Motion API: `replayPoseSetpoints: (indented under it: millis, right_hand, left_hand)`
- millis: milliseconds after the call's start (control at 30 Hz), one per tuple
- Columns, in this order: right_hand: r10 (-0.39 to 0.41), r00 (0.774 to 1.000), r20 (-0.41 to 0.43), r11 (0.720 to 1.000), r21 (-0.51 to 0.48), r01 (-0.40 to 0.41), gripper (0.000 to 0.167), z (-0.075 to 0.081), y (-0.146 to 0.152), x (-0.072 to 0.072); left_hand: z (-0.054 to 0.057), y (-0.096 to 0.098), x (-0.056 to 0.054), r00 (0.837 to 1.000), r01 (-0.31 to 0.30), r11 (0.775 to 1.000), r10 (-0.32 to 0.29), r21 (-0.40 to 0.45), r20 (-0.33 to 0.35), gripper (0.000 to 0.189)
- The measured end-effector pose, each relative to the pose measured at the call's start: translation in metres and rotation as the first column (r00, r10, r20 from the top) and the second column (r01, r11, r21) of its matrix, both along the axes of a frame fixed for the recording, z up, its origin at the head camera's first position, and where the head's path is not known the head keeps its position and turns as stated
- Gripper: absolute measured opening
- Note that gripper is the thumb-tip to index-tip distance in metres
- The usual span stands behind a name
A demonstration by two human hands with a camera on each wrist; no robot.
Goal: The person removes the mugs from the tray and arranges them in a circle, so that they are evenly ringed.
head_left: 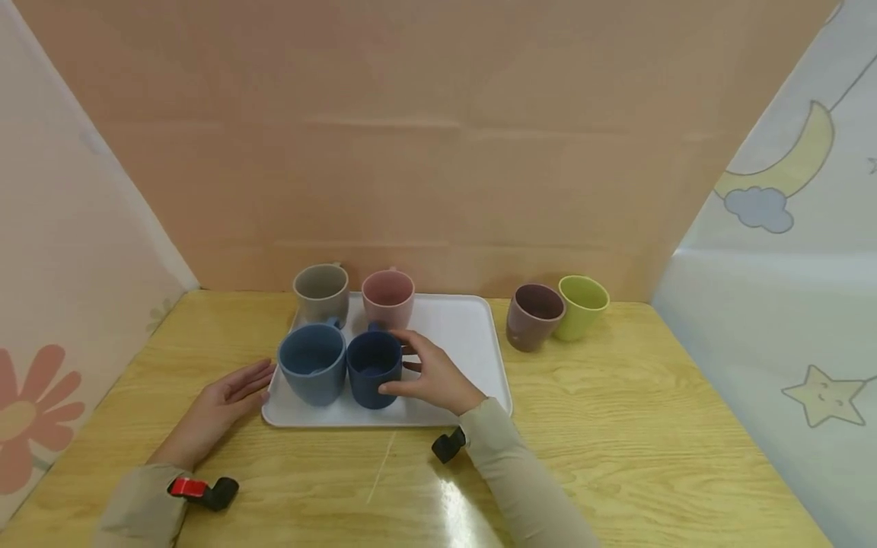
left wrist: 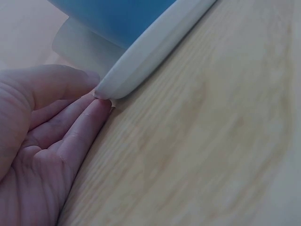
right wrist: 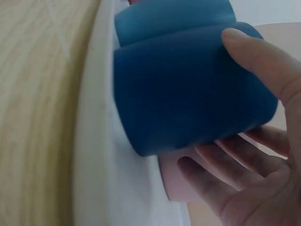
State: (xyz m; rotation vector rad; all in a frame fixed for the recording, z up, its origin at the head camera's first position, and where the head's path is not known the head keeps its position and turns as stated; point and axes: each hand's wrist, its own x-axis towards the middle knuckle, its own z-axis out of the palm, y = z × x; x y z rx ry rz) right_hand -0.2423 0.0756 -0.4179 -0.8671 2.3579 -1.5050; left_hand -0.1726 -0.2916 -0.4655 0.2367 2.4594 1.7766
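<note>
Dark blue, round, smooth-sided mug (head_left: 374,390) on the near part of a white, shallow, rectangular tray (head_left: 452,342), with handle toward the far side. Clasped from its right by the right hand (head_left: 438,374), with thumb on the near wall and fingers around the right and far side. Axis close to upright; cannot tell about contact between base and tray. Directly to the left of the right hand, therefore, and much farther from the left hand (head_left: 226,397). In between, just beside on the left: a wider, light blue, round mug (head_left: 311,380). With the left hand, only a touch at the tray's left rim, by fingertips, with fingers nearly straight and thumb apart from them. Behind, at the far left of the tray, a grey-beige, round mug (head_left: 320,308) and a pink, round mug (head_left: 389,310). To the right of the tray, on the yellowish wooden bench (head_left: 617,426), a purple-brown, round mug (head_left: 530,329) just beside a yellow-green, round mug (head_left: 578,323).
</note>
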Motion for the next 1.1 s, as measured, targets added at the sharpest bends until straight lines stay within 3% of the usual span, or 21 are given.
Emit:
replayPoseSetpoints:
  millis: [333,800,1100]
  right_hand:
    - [-0.034,0.999,-0.02,0.999,-0.022,0.034,0.089,-0.004,-0.008,0.002]
    - [-0.07,0.997,0.012,0.997,-0.028,0.071,0.083,-0.004,0.001,0.001]
    - [-0.047,0.998,-0.031,0.999,-0.014,0.047,0.081,0.0,0.004,-0.001]
  left_hand:
    - [-0.001,0.0,-0.003,0.999,0.004,1.0,-0.004,0.015,-0.039,0.066]
    - [-0.002,0.002,-0.004,0.999,0.023,0.999,-0.023,0.023,-0.027,0.068]
    - [0.0,0.0,-0.002,1.0,0.009,1.0,-0.009,0.009,0.002,0.07]
